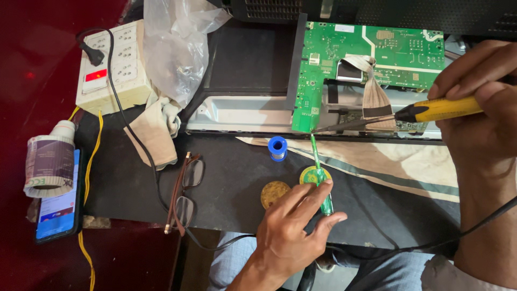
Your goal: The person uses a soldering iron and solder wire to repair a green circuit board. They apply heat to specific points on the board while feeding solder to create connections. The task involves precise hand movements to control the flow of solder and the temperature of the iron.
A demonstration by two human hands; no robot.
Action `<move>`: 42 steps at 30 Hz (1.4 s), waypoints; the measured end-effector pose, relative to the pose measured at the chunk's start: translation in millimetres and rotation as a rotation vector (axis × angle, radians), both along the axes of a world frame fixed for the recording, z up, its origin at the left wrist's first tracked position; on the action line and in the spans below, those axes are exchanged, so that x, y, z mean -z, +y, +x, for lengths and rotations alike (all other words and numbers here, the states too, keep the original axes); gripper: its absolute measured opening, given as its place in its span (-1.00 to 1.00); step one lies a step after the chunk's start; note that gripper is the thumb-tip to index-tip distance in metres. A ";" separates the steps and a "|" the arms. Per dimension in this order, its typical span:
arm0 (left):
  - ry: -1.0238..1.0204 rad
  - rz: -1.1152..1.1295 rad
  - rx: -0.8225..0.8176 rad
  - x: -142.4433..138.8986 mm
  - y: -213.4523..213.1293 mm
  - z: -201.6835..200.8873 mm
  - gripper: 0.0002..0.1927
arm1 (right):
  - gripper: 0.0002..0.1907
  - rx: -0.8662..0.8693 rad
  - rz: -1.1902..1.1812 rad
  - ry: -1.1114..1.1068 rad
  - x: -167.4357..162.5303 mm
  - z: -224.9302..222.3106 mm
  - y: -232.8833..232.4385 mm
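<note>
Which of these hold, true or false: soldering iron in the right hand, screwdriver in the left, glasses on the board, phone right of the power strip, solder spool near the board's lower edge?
1. The right hand holds the yellow soldering iron. True.
2. The left hand holds a green screwdriver. True.
3. The glasses lie on the green circuit board. False: they lie on the dark mat, apart from it.
4. The phone sits right of the power strip. False: it lies below and to the left.
5. The blue solder spool sits near the board's lower edge. True.
</note>
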State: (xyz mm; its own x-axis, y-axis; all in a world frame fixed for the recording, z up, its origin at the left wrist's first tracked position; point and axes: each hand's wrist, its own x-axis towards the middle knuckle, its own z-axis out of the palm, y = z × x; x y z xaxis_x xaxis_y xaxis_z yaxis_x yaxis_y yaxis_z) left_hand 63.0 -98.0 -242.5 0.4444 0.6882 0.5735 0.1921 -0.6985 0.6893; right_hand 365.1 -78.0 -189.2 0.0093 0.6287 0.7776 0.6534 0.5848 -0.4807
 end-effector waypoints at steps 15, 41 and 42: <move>-0.120 -0.127 0.034 -3.5 1.4 -11.3 -0.61 | -0.66 -0.077 0.025 0.116 4.4 4.4 2.8; 0.032 0.039 -0.030 11.0 -2.0 -7.7 -0.65 | -0.60 -0.151 -0.014 0.280 11.2 6.4 0.1; 0.035 0.039 -0.034 11.1 -2.3 -7.7 -0.65 | -0.61 -0.142 -0.015 0.287 12.5 8.2 -0.2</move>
